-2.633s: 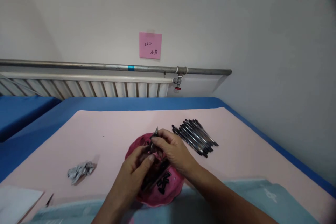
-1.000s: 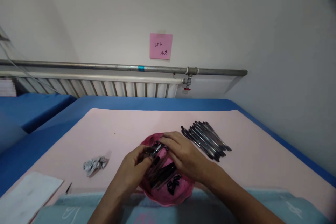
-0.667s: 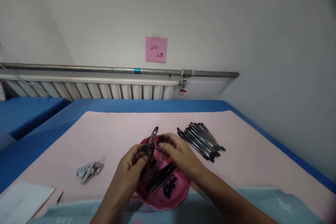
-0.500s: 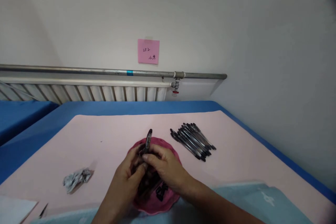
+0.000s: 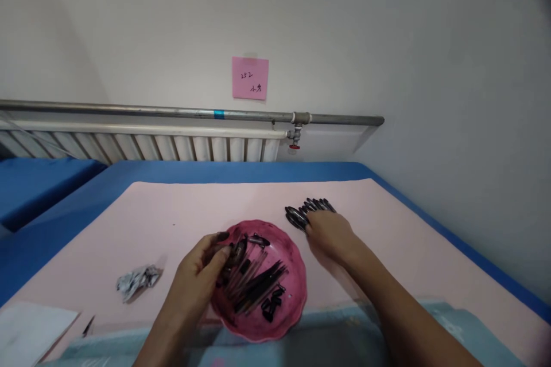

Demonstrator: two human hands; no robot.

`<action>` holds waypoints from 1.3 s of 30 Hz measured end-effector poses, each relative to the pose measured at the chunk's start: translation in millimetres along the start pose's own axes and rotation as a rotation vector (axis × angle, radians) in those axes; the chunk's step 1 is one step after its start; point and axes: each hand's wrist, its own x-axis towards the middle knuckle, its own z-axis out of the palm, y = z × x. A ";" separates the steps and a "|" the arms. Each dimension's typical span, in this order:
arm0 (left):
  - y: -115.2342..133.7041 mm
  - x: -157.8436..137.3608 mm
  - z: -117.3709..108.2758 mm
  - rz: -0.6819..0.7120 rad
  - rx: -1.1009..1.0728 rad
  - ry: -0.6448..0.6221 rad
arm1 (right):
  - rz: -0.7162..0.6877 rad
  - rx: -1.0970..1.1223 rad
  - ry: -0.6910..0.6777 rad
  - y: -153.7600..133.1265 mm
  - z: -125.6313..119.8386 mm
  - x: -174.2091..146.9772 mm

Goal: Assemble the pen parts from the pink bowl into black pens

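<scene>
Right hand (image 5: pixel 329 235) covers black pens (image 5: pixel 298 218), grip hidden from here; sideways drag could scatter them. Left hand (image 5: pixel 200 266): grip unclear.

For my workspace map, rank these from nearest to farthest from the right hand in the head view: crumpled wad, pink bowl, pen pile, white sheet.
1. Pen pile: partly hidden by the right hand.
2. Pink bowl: to the hand's left.
3. Crumpled wad: farther left, past the bowl.
4. White sheet: bottom left corner of the view.
</scene>
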 end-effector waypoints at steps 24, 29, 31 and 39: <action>-3.3 1.0 -2.1 0.231 0.633 0.053 | -0.616 0.225 -0.048 -69.4 12.5 -23.1; -12.4 -2.1 13.9 0.392 0.931 -0.166 | -0.545 0.204 -0.229 -64.9 4.0 -28.8; -16.9 -2.1 20.2 0.408 1.067 -0.202 | -0.534 0.179 -0.269 -64.6 4.5 -30.7; -20.0 4.9 31.9 0.291 1.226 -0.186 | -0.549 0.185 -0.243 -70.3 3.6 -28.3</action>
